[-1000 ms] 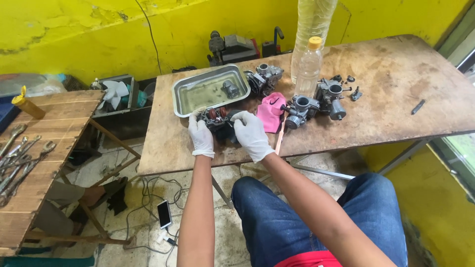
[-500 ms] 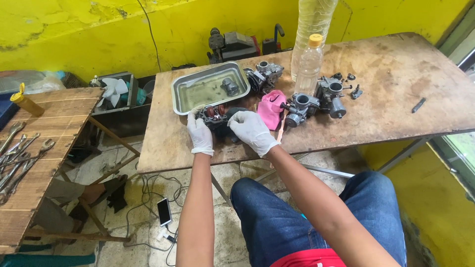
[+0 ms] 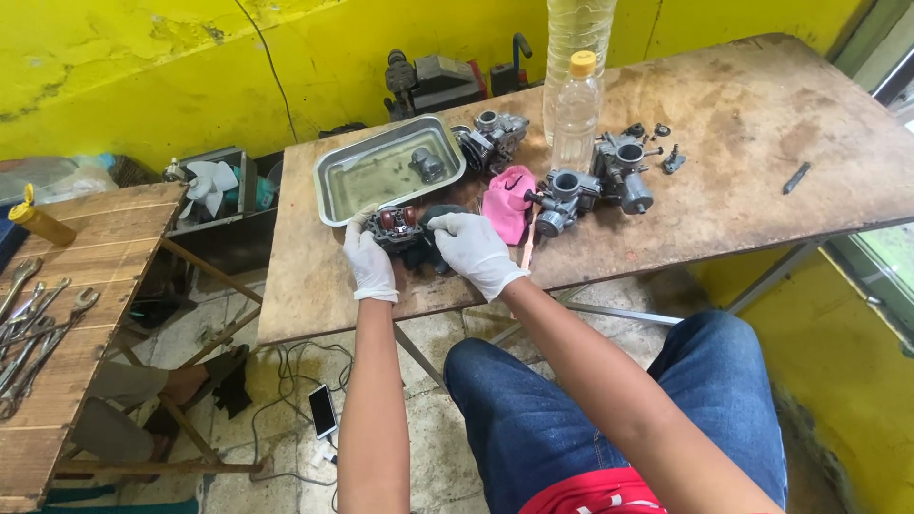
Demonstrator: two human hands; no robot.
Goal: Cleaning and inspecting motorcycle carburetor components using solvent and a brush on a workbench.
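Lying far left on slatted bench (image 3: pixel 86 286): cluster of wrenches (image 3: pixel 33 333), exact count unclear; one yellow squeeze bottle (image 3: pixel 36 221), label unreadable. Sitting on floor below table: one phone (image 3: pixel 323 410). Resting on wooden table (image 3: pixel 762 124): one steel tray (image 3: pixel 388 168) holding liquid and one small part. Gripping near table's front edge: left hand (image 3: pixel 368 262), white-gloved, clamped on left side of dark carburetor (image 3: pixel 407 231); right hand (image 3: pixel 476 249), white-gloved, closed over its right side. Carburetor sitting just in front of tray, held between both hands, red pieces showing on top. Lying just right of hands: one pink rag (image 3: pixel 507 200). Standing behind it: two clear plastic bottles, small yellow-capped bottle (image 3: pixel 576 112) and tall bottle (image 3: pixel 576 38) behind, no labels legible. Counting three more grey carburetor bodies: one (image 3: pixel 495 136) by tray, two (image 3: pixel 602 179) right of rag. Comparing with half a second back: hands barely shifting, right hand sliding slightly leftward off rag onto carburetor; rest unchanged.
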